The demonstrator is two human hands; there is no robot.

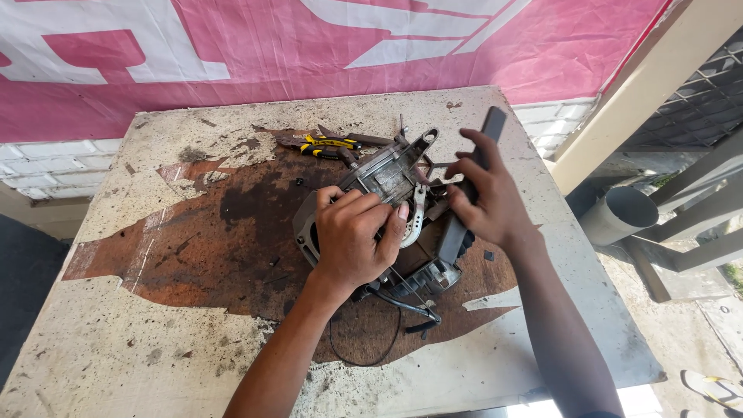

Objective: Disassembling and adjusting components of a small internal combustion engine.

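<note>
Worn, rust-stained white table point(116, 340): my left hand point(352, 236) grips one grey metal engine block point(387, 182); my right hand point(484, 203) clasps one dark flat bar point(491, 124); one yellow-handled pliers point(329, 144) lies beyond.

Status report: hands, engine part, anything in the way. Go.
Left hand gripping engine part. Right hand holding grey tool handle. Pliers lying behind, clear.

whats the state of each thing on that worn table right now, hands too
left hand: closed on the top of the engine block, fingers curled
right hand: gripping a dark flat bar
engine block: lying on the table, partly stripped, insides exposed
dark flat bar: raised, tilted up off the block
pliers: lying flat behind the block, untouched
black cable: loose, looped on the table
table: top layer peeled, stained
</note>
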